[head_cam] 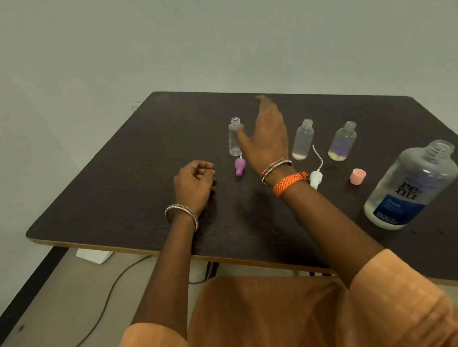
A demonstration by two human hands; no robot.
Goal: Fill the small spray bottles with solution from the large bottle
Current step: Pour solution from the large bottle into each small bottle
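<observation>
Dark wood-grain desk against a plain pale wall. Big clear uncapped bottle reads "re-nu fresh". Left hand fingers curl loosely, holding nothing; right hand fingers released.

**Colours on the dark table**

The table is dark brown woodgrain with a pale tan edge. Three small bottles are clear: the left small bottle, the middle small bottle, and the right small bottle, which shows a violet tinge and a yellowish base. At 6 o'clock from the left one lies a purple sprayer; a white sprayer and a pink cap lie towards 3 o'clock. The large bottle is clear with a blue label and black lettering. Both wrists carry multicoloured bangles; an orange braided band wraps the right wrist. The sleeves are peach-orange.
</observation>
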